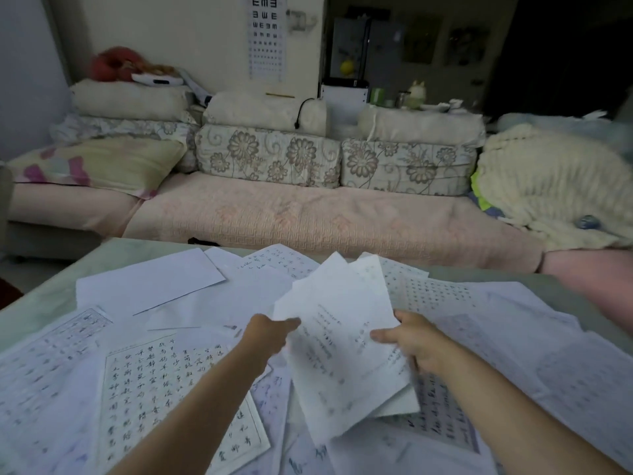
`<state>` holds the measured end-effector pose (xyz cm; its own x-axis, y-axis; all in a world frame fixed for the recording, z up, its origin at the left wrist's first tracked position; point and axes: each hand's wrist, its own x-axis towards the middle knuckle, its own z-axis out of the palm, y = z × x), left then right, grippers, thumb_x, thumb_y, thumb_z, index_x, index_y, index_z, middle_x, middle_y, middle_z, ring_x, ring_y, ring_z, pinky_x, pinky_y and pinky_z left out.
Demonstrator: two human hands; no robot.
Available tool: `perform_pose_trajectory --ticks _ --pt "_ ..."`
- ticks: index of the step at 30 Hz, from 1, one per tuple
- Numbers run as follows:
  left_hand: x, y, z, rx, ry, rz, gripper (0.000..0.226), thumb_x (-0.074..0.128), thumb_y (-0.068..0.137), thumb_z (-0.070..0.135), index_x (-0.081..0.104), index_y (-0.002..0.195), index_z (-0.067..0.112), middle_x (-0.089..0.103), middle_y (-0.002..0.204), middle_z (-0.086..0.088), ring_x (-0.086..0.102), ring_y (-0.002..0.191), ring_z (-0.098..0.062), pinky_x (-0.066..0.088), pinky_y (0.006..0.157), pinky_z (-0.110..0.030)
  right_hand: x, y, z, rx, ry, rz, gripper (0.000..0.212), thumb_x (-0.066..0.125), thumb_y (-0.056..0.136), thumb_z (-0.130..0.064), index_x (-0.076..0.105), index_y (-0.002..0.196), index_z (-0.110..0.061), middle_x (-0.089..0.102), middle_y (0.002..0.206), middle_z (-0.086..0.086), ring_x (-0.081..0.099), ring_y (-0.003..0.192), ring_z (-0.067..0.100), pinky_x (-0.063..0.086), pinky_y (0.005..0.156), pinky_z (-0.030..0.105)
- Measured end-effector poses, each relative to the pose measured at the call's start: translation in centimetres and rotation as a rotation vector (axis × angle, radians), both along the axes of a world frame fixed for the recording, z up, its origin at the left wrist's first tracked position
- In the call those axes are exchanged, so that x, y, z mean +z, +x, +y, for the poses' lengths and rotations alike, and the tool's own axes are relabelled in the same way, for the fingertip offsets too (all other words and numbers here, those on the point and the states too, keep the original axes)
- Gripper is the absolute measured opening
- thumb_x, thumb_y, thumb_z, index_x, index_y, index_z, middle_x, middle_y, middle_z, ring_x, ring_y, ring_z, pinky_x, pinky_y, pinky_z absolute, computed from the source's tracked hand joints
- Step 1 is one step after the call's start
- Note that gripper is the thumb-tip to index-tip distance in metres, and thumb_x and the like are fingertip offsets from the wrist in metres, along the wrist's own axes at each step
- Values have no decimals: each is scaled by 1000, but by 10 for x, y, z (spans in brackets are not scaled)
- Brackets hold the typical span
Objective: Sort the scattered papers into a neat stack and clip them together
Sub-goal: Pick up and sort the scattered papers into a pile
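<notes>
Several white sheets with handwritten characters lie scattered and overlapping across the table [44, 303]. Raised above them is a small bundle of sheets [342, 351], tilted and uneven at its edges. My left hand [265, 337] pinches the bundle's left edge. My right hand [411, 341] grips its right edge with the thumb on top. A large sheet of calligraphy practice [161, 389] lies under my left forearm. A blank sheet [150, 279] rests at the far left of the pile. No clip is visible.
A sofa [308, 214] with floral cushions stands just beyond the table's far edge. A cream knitted blanket [548, 186] is heaped at its right end. An eye chart [269, 36] hangs on the wall behind.
</notes>
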<state>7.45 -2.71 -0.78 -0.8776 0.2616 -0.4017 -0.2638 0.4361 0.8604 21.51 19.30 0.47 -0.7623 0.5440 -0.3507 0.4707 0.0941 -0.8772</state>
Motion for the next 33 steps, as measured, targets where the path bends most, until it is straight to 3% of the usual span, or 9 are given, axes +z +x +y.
perform_pose_trajectory --ticks 3,6,9,12,16,20,27,31,33 --pt "-3 22 -9 -122 65 -100 41 75 84 20 59 112 -6 71 89 -10 70 70 -18 51 55 -22 -17 30 -12 28 49 -88 41 87 71 -10 71 109 -10 76 99 2 72 90 21 58 87 37" --pt "-11 41 -15 -284 -59 126 40 72 85 23 57 121 11 70 89 0 66 68 -12 46 55 -15 -31 50 -21 62 272 -205 65 86 57 -28 61 116 -18 70 109 -1 66 94 16 56 85 31" --pt "-18 68 -16 -547 -272 557 46 69 84 47 58 126 31 62 117 7 60 104 -12 47 86 -19 -36 65 -31 119 429 -301 82 81 60 -37 33 126 -22 60 113 -1 62 96 18 55 75 31" --pt "-27 92 -8 -844 -499 690 71 57 79 70 41 142 40 31 154 6 24 142 -20 21 116 -37 -38 69 -34 290 573 -369 69 73 60 -44 50 122 -28 66 108 -4 65 92 16 56 78 33" --pt "-38 96 1 -1036 -636 693 118 33 48 93 16 152 39 0 163 1 -3 149 -22 3 120 -42 -28 52 -10 178 723 -379 56 59 70 -55 64 118 -28 59 117 2 61 95 22 53 78 31" --pt "-44 81 2 -1102 -525 751 117 31 45 93 21 150 43 3 163 7 -4 149 -12 -2 121 -36 -26 17 30 5 851 -466 53 49 90 -42 51 133 -12 47 134 13 50 118 33 46 96 40" --pt "-64 52 11 -986 -593 794 98 42 66 90 12 150 48 -5 163 10 -11 149 -15 -8 120 -40 -22 -46 58 16 595 -416 51 62 80 -41 52 123 -15 56 126 8 54 110 28 46 85 32" --pt "-70 49 16 -1015 -519 817 115 22 43 97 12 148 52 -5 162 15 -12 148 -9 -7 120 -36 -27 -78 68 13 510 -374 46 76 76 -44 57 103 -12 63 100 6 63 88 25 49 65 28" --pt "-73 49 17 -1008 -501 842 112 26 47 98 11 149 52 -4 161 17 -11 148 -7 -7 120 -35 -33 -89 76 0 462 -326 50 80 73 -36 61 110 -7 66 103 8 66 89 26 53 72 29"
